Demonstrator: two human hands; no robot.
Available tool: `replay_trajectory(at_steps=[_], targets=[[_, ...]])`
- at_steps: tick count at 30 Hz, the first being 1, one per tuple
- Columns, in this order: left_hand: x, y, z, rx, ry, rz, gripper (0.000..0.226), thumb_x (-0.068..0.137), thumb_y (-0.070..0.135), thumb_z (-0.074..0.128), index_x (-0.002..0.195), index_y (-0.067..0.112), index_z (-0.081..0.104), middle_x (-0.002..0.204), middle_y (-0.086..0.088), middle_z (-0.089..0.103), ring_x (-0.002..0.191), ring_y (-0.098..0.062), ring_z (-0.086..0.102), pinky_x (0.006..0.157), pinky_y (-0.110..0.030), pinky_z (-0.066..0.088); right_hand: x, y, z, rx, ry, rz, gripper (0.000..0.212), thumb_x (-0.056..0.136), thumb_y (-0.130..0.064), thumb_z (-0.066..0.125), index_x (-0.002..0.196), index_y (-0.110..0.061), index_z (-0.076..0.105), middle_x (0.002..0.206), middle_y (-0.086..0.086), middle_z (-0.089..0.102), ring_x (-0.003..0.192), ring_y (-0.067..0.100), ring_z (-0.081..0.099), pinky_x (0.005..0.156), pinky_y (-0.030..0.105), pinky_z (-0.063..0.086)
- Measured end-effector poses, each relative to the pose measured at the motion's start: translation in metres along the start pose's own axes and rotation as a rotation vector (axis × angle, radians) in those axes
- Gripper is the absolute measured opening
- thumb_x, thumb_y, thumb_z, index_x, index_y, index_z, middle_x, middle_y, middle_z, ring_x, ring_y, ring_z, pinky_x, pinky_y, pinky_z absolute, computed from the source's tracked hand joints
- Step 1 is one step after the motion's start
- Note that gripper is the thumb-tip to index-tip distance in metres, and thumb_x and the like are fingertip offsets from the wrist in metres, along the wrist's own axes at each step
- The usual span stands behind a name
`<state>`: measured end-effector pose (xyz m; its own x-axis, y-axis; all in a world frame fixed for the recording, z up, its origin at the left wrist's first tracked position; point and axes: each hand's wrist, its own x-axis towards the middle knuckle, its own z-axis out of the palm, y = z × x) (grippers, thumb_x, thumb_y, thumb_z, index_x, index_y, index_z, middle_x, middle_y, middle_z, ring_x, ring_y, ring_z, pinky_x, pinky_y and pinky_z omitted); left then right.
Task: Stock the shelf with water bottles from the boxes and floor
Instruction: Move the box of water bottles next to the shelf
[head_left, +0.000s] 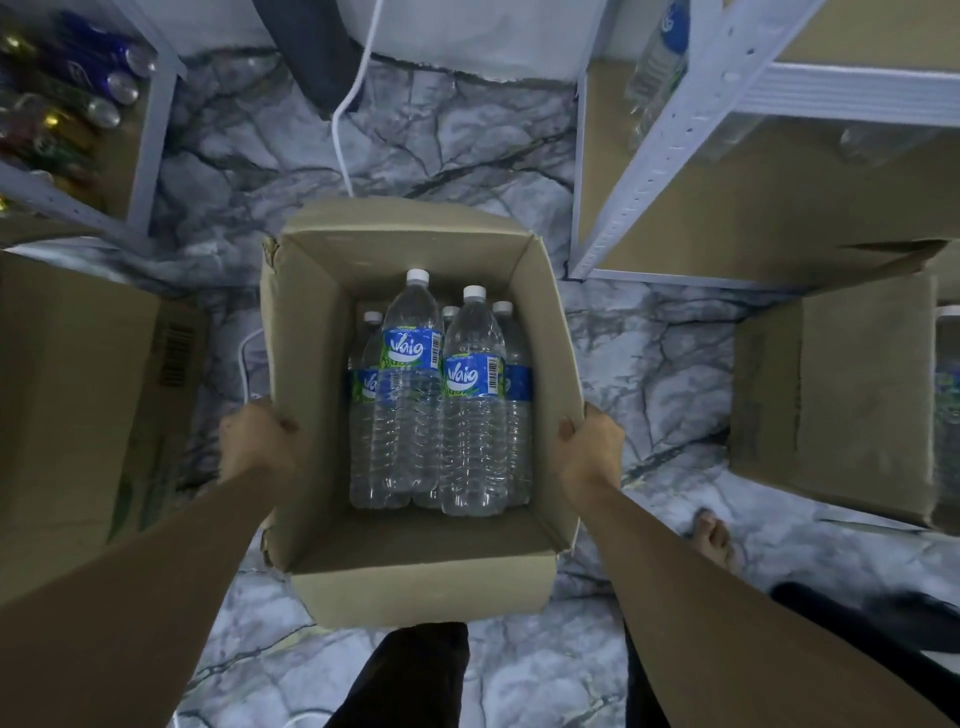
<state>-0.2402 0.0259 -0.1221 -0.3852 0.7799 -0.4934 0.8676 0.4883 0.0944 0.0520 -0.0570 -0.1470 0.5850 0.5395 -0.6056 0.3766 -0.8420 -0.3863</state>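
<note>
Left grip clamps the left wall of the cardboard box. Between both hands the water bottles lie inside it, long axes running away from the person, caps far. Right grip clamps the right wall, nearer the shelf standing ahead-right.

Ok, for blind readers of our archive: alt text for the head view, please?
A left hand and right hand grip opposite walls of an open brown cardboard box holding clear plastic water bottles with blue labels, over a marbled floor. A white metal shelf stands at right.
</note>
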Motion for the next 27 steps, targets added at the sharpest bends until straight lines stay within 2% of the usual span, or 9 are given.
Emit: replay_trajectory(at_steps=[3, 6, 10, 12, 16, 19, 23, 27], targets=[[-0.021, 0.012, 0.015, -0.01, -0.032, 0.027, 0.021, 0.087, 0.004, 0.059, 0.099, -0.012, 0.064, 0.093, -0.035, 0.063, 0.095, -0.048, 0.06, 0.078, -0.049, 0.051, 0.008, 0.025, -0.021, 0.004, 0.008, -0.006, 0.027, 0.097, -0.011, 0.05, 0.117, 0.005, 0.061, 0.112, 0.027, 0.062, 0.106, 0.04, 0.058, 0.088, 0.04, 0.048], [-0.044, 0.028, 0.032, 0.021, -0.05, 0.029, 0.023, 0.088, 0.009, 0.06, 0.098, -0.011, 0.064, 0.094, -0.036, 0.063, 0.094, -0.048, 0.06, 0.077, -0.046, 0.05, 0.017, 0.048, -0.045, -0.007, 0.013, 0.026, 0.029, 0.097, -0.013, 0.05, 0.119, 0.003, 0.06, 0.115, 0.026, 0.062, 0.109, 0.039, 0.058, 0.088, 0.039, 0.047], [-0.076, 0.052, 0.055, -0.035, -0.054, 0.007, 0.02, 0.088, 0.007, 0.056, 0.101, -0.008, 0.061, 0.096, -0.035, 0.062, 0.091, -0.046, 0.059, 0.068, -0.04, 0.043, 0.029, 0.08, -0.076, -0.028, 0.018, 0.033, 0.031, 0.098, -0.013, 0.049, 0.123, 0.004, 0.057, 0.12, 0.028, 0.059, 0.115, 0.04, 0.053, 0.092, 0.04, 0.043], [-0.087, 0.064, 0.066, -0.04, -0.07, -0.009, 0.022, 0.088, 0.011, 0.055, 0.103, -0.005, 0.06, 0.098, -0.033, 0.06, 0.088, -0.045, 0.059, 0.068, -0.042, 0.047, 0.035, 0.095, -0.092, -0.046, 0.021, 0.036, 0.033, 0.099, -0.013, 0.049, 0.126, 0.003, 0.056, 0.123, 0.029, 0.058, 0.118, 0.041, 0.051, 0.094, 0.041, 0.041], [-0.11, 0.093, 0.083, -0.034, -0.065, 0.067, 0.015, 0.086, 0.004, 0.058, 0.095, -0.008, 0.062, 0.087, -0.03, 0.064, 0.086, -0.044, 0.061, 0.068, -0.042, 0.047, 0.048, 0.125, -0.123, -0.061, 0.009, 0.07, 0.032, 0.099, -0.013, 0.048, 0.123, 0.005, 0.056, 0.119, 0.029, 0.059, 0.114, 0.041, 0.054, 0.09, 0.044, 0.044], [-0.124, 0.115, 0.093, -0.028, -0.056, 0.113, 0.014, 0.086, 0.0, 0.059, 0.09, -0.013, 0.061, 0.083, -0.031, 0.061, 0.087, -0.045, 0.06, 0.07, -0.043, 0.046, 0.06, 0.144, -0.143, -0.036, 0.009, 0.082, 0.029, 0.098, -0.012, 0.046, 0.119, 0.004, 0.058, 0.113, 0.027, 0.062, 0.106, 0.041, 0.057, 0.083, 0.043, 0.047], [-0.139, 0.146, 0.103, 0.002, -0.044, 0.096, 0.022, 0.087, 0.006, 0.06, 0.096, -0.014, 0.062, 0.092, -0.036, 0.063, 0.092, -0.046, 0.06, 0.08, -0.05, 0.051, 0.078, 0.162, -0.166, -0.026, 0.014, 0.055, 0.028, 0.097, -0.01, 0.047, 0.116, 0.005, 0.06, 0.109, 0.027, 0.064, 0.103, 0.042, 0.059, 0.082, 0.042, 0.047], [-0.153, 0.177, 0.11, 0.009, -0.065, 0.09, 0.024, 0.089, 0.004, 0.058, 0.102, -0.016, 0.061, 0.1, -0.037, 0.06, 0.099, -0.047, 0.057, 0.082, -0.049, 0.047, 0.095, 0.173, -0.187, 0.017, 0.009, 0.056, 0.026, 0.098, -0.011, 0.048, 0.114, 0.004, 0.061, 0.106, 0.026, 0.064, 0.096, 0.04, 0.061, 0.076, 0.039, 0.049]])
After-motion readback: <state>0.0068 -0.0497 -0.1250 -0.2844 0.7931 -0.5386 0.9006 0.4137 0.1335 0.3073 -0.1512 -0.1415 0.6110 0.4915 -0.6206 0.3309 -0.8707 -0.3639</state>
